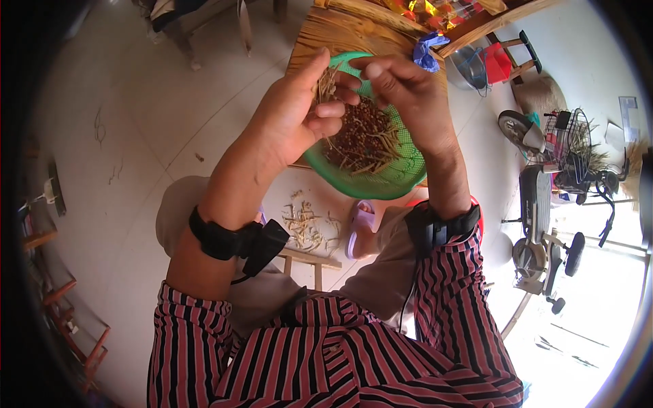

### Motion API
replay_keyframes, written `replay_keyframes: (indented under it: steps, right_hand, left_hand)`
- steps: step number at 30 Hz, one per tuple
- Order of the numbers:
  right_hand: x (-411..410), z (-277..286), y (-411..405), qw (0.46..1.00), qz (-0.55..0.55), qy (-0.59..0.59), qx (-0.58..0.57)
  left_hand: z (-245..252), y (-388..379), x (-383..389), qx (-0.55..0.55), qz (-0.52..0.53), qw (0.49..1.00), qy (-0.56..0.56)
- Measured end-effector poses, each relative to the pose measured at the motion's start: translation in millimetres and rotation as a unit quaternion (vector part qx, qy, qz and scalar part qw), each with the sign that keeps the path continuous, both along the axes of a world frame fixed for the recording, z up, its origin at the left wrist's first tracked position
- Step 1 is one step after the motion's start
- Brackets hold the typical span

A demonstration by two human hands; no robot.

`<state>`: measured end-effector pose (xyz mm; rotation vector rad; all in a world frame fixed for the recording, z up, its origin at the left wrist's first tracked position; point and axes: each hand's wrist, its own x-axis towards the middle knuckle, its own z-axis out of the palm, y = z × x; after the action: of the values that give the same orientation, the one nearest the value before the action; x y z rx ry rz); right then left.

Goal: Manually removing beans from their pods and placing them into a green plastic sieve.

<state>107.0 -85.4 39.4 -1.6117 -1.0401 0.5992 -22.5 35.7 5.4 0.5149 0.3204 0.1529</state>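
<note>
My left hand [293,115] is raised over the left side of a green plastic mesh basket [370,188]. It holds a small bunch of dry, straw-coloured pods or stalks [326,86] between the thumb and fingers. Close by, my right hand [416,97] is over the basket's right side, thumb and forefinger brought together. Whether something small is pinched there is too fine to tell. Inside the basket are many small reddish-brown beans or seeds [359,120], with dry pods [385,143] lying among them, mostly to the right and front.
The basket rests at the edge of a wooden bench or table [331,38], beside a crumpled blue plastic piece [428,51]. Empty-looking husks [306,224] litter the tiled floor between my feet, near a low wooden stool [311,257]. An electric scooter [535,204] stands at right.
</note>
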Motion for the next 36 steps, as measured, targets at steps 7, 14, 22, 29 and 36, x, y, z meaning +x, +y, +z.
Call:
replay_keyframes:
  steps: [7, 14, 22, 29, 36]
  right_hand:
    - [41.4, -51.0, -15.6, 0.940, -0.048, -0.290, -0.172]
    - [46.5, -73.4, -11.7, 0.913, -0.019, -0.325, -0.244]
    - [42.0, -64.0, -8.7, 0.909, -0.023, -0.348, -0.230]
    - [38.5, -62.3, -16.6, 0.958, -0.035, -0.197, -0.204]
    - [30.9, -64.6, -19.1, 0.918, 0.026, -0.302, -0.256]
  left_hand:
    - [-2.1, 12.8, -3.7, 0.020, 0.068, 0.997, -0.008]
    - [-0.6, 16.9, -6.9, 0.037, 0.073, 0.996, -0.037]
    - [-2.7, 20.3, -9.8, 0.025, 0.087, 0.995, -0.037]
    - [-4.4, 20.6, -8.1, 0.019, 0.085, 0.995, -0.043]
    - [-6.5, 18.2, -5.3, 0.015, 0.084, 0.996, -0.039]
